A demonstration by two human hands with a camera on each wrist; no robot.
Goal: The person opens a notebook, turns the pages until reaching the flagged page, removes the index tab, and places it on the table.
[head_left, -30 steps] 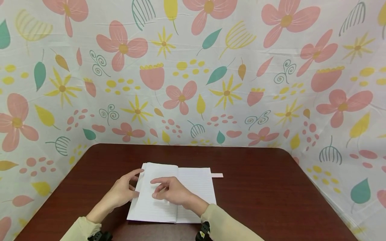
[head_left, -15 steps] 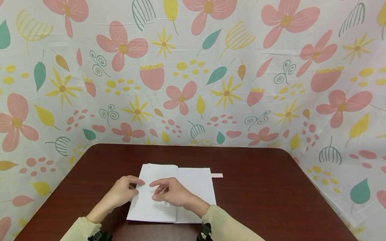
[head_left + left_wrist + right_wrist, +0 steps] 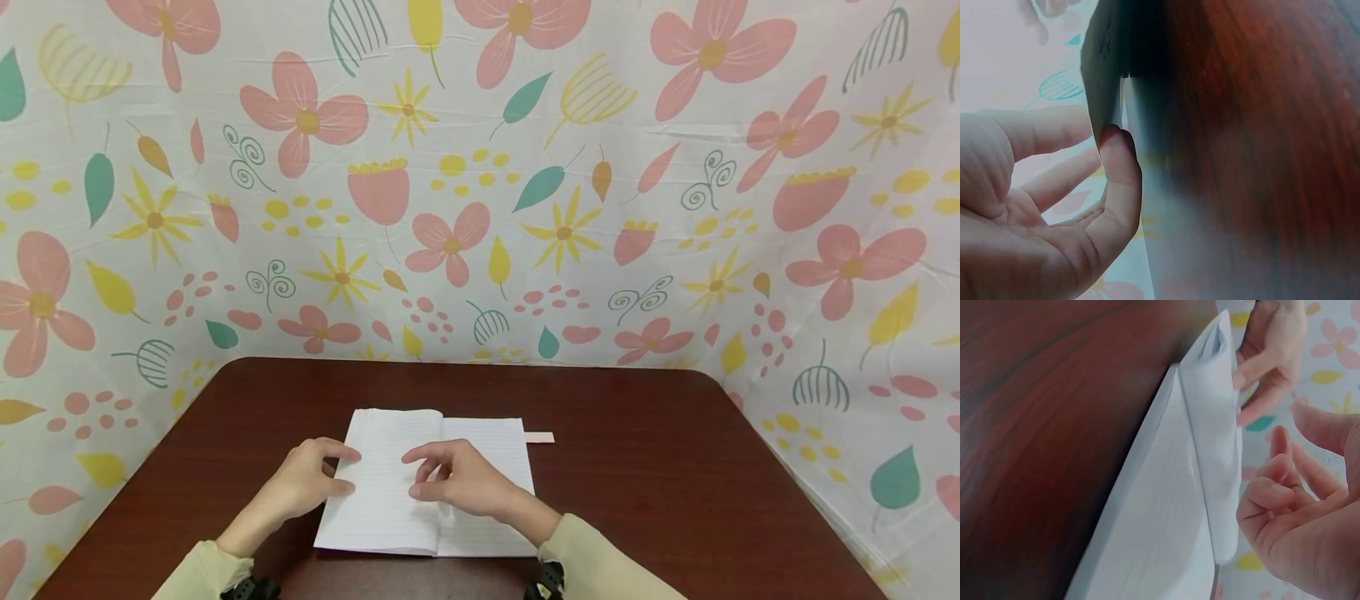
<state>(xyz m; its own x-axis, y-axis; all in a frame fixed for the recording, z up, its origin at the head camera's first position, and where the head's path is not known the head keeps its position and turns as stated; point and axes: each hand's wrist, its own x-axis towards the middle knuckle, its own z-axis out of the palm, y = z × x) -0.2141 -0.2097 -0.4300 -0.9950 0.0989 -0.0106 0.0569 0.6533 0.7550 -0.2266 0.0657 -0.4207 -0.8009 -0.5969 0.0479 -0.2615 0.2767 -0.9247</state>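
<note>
An open lined notebook (image 3: 382, 521) lies on the dark brown table, its left stack of pages bulging up near the spine in the right wrist view. At its left edge my left hand (image 3: 300, 479) holds on, with thumb and index finger over the page. In the left wrist view, curled fingers (image 3: 1122, 187) reach around the cover edge (image 3: 1107, 81) from beneath. My right hand (image 3: 468, 479) hovers over the middle of the notebook, fingers loosely bent, nothing between them. The right wrist view has this right hand (image 3: 1310, 531) apart from the pages.
A pale pink strip (image 3: 540, 437) sticks out past the notebook's right edge. The brown table (image 3: 652, 467) extends around it, with rounded far corners. Behind and on both sides hangs a white cloth (image 3: 480, 317) with a floral print.
My right hand has shifted right, from above the left page toward the spine. The left hand has slid slightly nearer, its thumb now farther over the page edge.
</note>
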